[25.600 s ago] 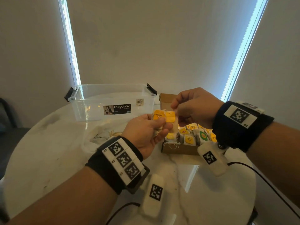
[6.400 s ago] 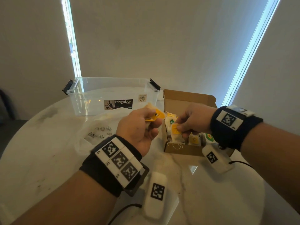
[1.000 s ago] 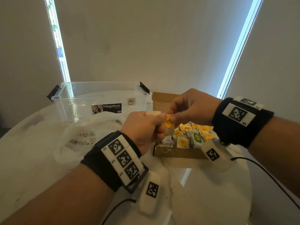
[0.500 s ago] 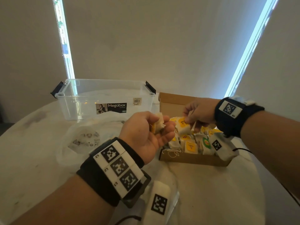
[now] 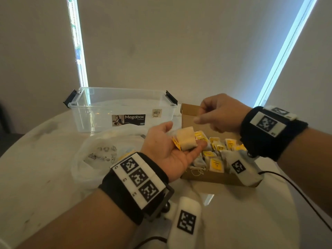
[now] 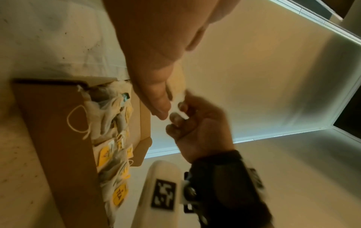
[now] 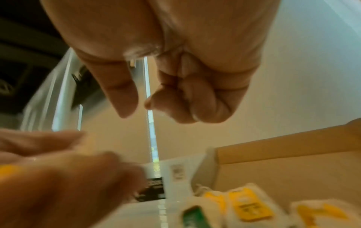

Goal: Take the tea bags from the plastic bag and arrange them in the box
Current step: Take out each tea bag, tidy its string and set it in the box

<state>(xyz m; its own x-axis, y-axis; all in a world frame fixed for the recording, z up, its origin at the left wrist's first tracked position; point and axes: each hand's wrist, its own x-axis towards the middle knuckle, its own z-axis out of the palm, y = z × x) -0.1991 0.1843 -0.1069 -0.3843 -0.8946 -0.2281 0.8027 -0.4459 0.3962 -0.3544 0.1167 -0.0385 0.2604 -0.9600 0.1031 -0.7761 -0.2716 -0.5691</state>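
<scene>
My left hand (image 5: 177,143) lies palm up with relaxed fingers beside the box's near left corner. A pale tea bag with a yellow tag (image 5: 185,140) rests on those fingers. My right hand (image 5: 206,117) hovers just above and to the right of it, over the cardboard box (image 5: 215,178). In the right wrist view its fingers (image 7: 185,100) are curled, with a small gap to the thumb and nothing between them. Several tea bags (image 5: 215,163) stand in rows inside the box. The crumpled plastic bag (image 5: 95,159) lies left of my left wrist.
A clear Megabox storage container (image 5: 116,112) stands at the back left of the round white table (image 5: 36,177). A black cable (image 5: 296,186) runs from my right wrist across the table's right side. A wall with two bright window strips is behind.
My left hand has uncurled and turned palm up, showing the tea bag. My right hand has lifted out of the box and come toward the left hand.
</scene>
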